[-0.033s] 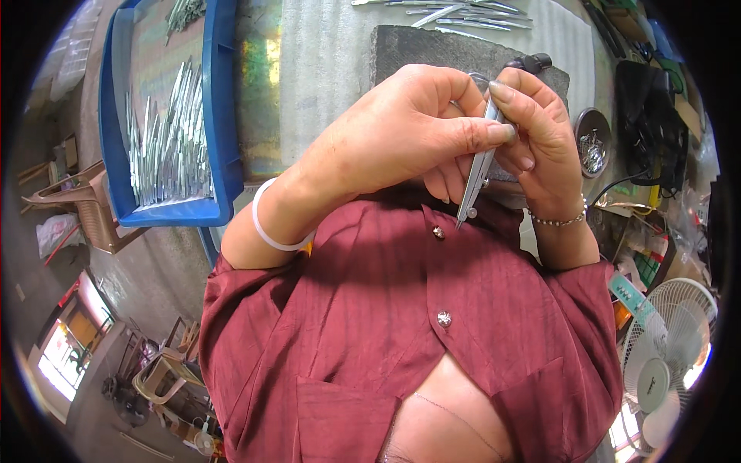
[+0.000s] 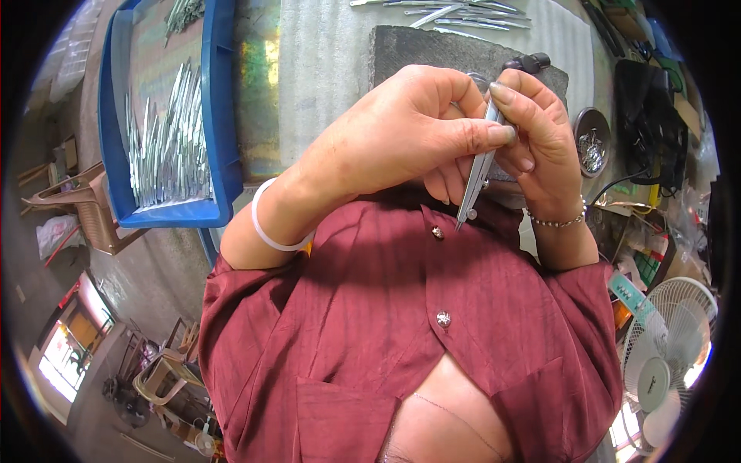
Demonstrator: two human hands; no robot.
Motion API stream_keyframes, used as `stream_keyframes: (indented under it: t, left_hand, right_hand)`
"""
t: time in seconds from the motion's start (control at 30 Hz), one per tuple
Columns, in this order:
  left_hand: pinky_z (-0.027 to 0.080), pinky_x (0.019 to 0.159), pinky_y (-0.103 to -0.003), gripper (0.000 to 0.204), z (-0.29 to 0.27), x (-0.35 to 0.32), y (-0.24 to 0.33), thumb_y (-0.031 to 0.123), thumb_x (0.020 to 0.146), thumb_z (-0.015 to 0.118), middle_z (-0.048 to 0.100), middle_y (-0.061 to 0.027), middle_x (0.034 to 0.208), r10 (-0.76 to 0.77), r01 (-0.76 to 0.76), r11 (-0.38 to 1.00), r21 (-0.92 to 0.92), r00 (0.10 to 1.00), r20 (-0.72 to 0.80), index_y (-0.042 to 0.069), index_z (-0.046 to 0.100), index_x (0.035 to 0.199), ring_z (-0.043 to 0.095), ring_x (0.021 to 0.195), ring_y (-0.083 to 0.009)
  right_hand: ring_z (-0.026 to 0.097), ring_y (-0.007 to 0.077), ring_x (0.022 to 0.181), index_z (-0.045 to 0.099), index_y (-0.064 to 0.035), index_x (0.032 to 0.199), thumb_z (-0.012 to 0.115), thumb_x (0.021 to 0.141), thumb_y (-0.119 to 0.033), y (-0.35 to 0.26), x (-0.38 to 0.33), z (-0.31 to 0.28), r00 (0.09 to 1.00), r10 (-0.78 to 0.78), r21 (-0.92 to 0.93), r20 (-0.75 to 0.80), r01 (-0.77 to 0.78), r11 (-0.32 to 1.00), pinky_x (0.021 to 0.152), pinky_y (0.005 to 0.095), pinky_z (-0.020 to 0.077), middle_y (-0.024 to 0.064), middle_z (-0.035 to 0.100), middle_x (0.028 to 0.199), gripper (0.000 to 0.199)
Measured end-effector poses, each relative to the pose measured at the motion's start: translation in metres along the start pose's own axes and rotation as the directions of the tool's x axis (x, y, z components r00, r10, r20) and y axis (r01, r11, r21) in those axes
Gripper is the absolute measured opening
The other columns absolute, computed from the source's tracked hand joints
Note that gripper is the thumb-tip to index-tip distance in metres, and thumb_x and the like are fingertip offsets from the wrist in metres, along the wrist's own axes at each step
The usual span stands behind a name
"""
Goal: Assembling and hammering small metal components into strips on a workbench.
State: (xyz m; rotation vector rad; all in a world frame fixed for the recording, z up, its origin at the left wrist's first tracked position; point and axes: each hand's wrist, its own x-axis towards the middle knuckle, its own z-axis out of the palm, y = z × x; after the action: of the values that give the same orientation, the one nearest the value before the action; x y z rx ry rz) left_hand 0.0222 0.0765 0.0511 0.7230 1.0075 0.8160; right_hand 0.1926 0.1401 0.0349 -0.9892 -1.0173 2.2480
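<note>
A slim silver metal piece is pinched between both hands in front of my chest. Its narrow end points down toward me, and small round knobs show along its side; its exact kind is unclear. My left hand is closed on it, thumb pressed along its upper part and fingers partly hidden behind. On the other side, my right hand is closed round its upper end with thumb and fingers. A bent metal part shows between the fingertips. Beneath the hands lies a dark stone-like block.
Thin silver strips fill part of a blue tray on the left. More metal pieces lie beyond the block. At right are a round dish of small metal parts, a black tool end and a white fan.
</note>
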Motion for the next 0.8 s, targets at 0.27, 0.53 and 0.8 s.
stream_keyframes:
  t: [0.27,0.53,0.8]
  left_hand:
    - [0.044,0.039,-0.017,0.024,0.006,0.012,0.002,0.024,0.089,0.062,0.059,-0.0025,0.057,-0.041,0.042,0.999,-0.013,0.998,0.053,0.002,0.053,0.083,0.057,0.044,-0.0077]
    - [0.045,0.039,-0.018,0.023,0.01,0.023,0.006,0.023,0.089,0.062,0.059,-0.003,0.058,-0.056,0.058,0.998,-0.036,0.996,0.067,0.002,0.053,0.082,0.059,0.045,-0.0089]
    - [0.046,0.04,-0.018,0.025,0.011,0.036,0.013,0.025,0.088,0.063,0.059,-0.0032,0.058,-0.042,0.041,0.999,0.008,0.995,0.094,0.003,0.054,0.082,0.059,0.046,-0.0088]
  right_hand:
    - [0.035,0.0007,0.037,0.056,-0.0062,0.078,0.059,0.088,-0.015,0.0,-0.005,-0.01,0.999,0.008,0.058,-0.041,-0.006,0.998,0.033,0.0159,0.0268,-0.0023,0.051,0.058,0.014]
    - [0.035,0.0007,0.037,0.056,-0.0059,0.079,0.059,0.089,-0.015,-0.003,-0.004,-0.02,0.999,-0.002,0.1,-0.043,0.007,0.995,0.033,0.0156,0.027,-0.0021,0.051,0.059,0.013]
    - [0.036,0.0005,0.038,0.057,-0.0055,0.082,0.058,0.089,-0.016,-0.007,-0.003,-0.027,0.998,-0.039,0.118,-0.052,0.045,0.992,0.033,0.0153,0.0274,-0.0023,0.051,0.06,0.013]
